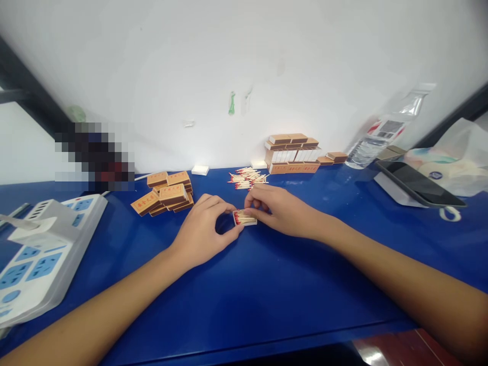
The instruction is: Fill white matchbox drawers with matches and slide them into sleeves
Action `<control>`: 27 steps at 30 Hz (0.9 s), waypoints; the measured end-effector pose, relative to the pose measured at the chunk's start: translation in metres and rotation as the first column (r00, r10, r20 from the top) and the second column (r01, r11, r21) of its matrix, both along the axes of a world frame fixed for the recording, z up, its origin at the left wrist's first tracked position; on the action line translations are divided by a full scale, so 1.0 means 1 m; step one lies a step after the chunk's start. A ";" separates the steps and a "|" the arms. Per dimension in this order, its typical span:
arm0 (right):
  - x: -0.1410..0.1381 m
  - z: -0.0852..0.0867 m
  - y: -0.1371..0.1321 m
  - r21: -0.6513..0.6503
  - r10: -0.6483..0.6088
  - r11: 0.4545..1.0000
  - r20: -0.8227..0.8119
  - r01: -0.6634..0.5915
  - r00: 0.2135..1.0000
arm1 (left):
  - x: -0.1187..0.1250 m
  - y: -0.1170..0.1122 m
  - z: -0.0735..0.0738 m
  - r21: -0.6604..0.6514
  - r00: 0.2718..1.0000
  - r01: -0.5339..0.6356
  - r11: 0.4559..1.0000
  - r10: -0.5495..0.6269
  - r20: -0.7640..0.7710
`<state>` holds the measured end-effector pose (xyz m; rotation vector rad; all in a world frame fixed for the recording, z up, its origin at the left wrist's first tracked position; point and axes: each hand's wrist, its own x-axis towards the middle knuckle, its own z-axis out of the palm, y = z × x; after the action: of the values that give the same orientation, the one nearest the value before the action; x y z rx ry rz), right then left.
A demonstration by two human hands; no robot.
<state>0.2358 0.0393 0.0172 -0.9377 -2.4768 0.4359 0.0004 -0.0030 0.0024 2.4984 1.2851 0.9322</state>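
Note:
A small white matchbox tray [249, 222] filled with red-headed matches [244, 217] rests on the blue table in front of me. My left hand [206, 226] grips its left end between thumb and fingers. Over the tray's right end, my right hand [272, 206] has its thumb and fingers pinched together at the matches. Just beyond that hand lies a loose pile of matches [247, 178], partly hidden by it. To the left is a heap of closed matchboxes [171, 193]. Further right, against the wall, matchboxes [293, 155] are stacked in rows.
White tray pieces [200, 170] lie near the wall. A power strip [49, 254] occupies the left side of the blue table [244, 300]. At the right are a leaning plastic bottle [385, 132], a phone [419, 183] on a white support, and a plastic packet [457, 157].

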 end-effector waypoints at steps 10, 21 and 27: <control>0.000 -0.001 0.000 -0.013 0.023 1.000 0.025 -0.022 0.999 | 0.000 0.001 -0.001 -0.014 0.999 0.049 0.999 -0.049 0.003; -0.004 -0.008 -0.002 0.037 0.043 0.998 -0.032 -0.042 0.999 | -0.001 0.001 -0.002 -0.009 0.998 0.068 0.998 -0.068 0.009; 0.000 0.001 0.000 0.129 -0.012 0.991 -0.092 0.024 0.996 | 0.000 0.000 -0.001 -0.021 0.998 0.060 0.998 -0.060 -0.004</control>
<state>0.2355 0.0390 0.0184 -0.8677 -2.3804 0.3003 0.0002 -0.0026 0.0019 2.5096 1.2071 0.8958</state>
